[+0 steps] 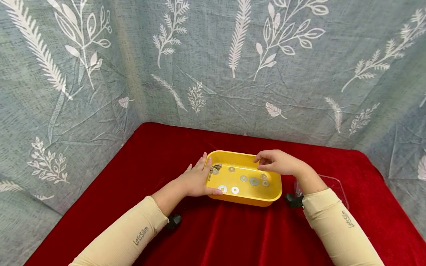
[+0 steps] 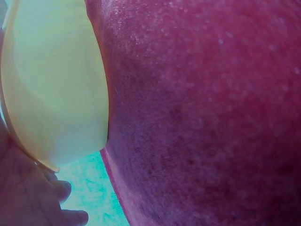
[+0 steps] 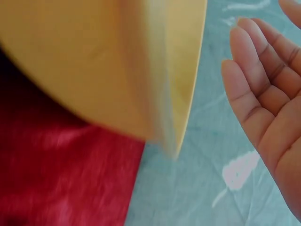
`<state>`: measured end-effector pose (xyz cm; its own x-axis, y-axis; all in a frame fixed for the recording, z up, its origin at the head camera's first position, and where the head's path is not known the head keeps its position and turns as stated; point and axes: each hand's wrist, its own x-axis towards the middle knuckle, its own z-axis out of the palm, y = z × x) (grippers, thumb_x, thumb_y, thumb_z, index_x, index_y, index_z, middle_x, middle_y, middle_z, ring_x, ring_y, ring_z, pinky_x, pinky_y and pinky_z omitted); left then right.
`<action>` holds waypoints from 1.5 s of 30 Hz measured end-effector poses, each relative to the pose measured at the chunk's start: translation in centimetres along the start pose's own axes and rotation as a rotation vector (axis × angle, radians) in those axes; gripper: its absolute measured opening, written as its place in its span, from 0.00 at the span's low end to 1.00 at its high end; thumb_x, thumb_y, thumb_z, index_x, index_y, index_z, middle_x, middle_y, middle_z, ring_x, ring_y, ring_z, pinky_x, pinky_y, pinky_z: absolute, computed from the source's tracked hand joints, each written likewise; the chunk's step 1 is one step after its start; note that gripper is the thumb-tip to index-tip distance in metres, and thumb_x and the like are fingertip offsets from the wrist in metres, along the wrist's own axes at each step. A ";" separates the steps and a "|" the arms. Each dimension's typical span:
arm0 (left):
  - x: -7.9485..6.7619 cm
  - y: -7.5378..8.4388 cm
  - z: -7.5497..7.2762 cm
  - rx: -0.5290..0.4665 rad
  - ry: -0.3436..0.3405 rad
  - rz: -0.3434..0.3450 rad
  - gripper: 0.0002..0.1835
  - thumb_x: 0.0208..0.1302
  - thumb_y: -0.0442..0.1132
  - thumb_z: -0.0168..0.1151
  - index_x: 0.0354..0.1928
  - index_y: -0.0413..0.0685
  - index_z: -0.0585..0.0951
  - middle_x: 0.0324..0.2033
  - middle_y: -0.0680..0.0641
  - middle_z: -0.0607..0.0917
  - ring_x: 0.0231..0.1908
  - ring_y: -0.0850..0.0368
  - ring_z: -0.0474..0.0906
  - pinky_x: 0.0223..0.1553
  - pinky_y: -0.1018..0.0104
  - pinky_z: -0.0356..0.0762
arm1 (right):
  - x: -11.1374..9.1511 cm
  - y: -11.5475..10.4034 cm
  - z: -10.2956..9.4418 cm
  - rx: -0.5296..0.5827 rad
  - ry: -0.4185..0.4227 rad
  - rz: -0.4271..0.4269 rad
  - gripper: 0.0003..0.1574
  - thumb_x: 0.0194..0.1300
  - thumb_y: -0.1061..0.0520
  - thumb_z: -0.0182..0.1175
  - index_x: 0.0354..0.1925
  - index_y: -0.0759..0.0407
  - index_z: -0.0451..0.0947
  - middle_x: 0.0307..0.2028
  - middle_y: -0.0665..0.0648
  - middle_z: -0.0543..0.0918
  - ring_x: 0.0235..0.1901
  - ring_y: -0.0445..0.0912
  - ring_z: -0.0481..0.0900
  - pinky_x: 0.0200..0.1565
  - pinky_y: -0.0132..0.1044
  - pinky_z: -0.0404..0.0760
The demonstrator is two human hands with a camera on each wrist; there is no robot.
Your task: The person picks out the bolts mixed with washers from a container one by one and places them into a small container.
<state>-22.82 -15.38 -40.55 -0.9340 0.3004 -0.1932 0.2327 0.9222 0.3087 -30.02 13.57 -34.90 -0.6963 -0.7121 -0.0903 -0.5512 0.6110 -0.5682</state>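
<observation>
A yellow plastic tray [image 1: 244, 202] stands on the red cloth, with several flat metal washers [image 1: 254, 181] scattered over its floor. Small metal hardware, seemingly bolts [image 1: 211, 173], lies near its left wall. My left hand [image 1: 196, 181] rests against the left end, fingers spread and fairly straight, thumb at the front rim; the left wrist view shows its fingertips past the tray's edge. Above the rear right rim hovers my right hand [image 1: 281, 162], fingers loosely bent. In the right wrist view the visible right palm [image 3: 282, 113] holds nothing and is apart from the tray.
A clear plastic container [image 1: 337, 184] sits right of the tray, partly hidden by the right forearm; its contents are hard to make out. Red velvet cloth [image 1: 159, 155] covers the table. Patterned grey-blue curtains [image 1: 213, 55] hang behind and at both sides.
</observation>
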 end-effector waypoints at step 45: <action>0.0 0.1 -0.1 0.002 -0.005 0.010 0.66 0.43 0.77 0.53 0.70 0.41 0.36 0.69 0.40 0.28 0.69 0.52 0.31 0.64 0.43 0.42 | 10.2 -2.2 5.0 -0.089 -0.158 -0.015 0.14 0.63 0.57 0.58 0.46 0.61 0.77 0.31 0.53 0.81 0.30 0.41 0.76 0.36 0.33 0.75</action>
<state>-22.82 -15.32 -40.43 -0.9302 0.3109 -0.1949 0.2428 0.9197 0.3085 -33.61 3.29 -38.65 -0.6108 -0.7623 -0.2141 -0.6041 0.6235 -0.4964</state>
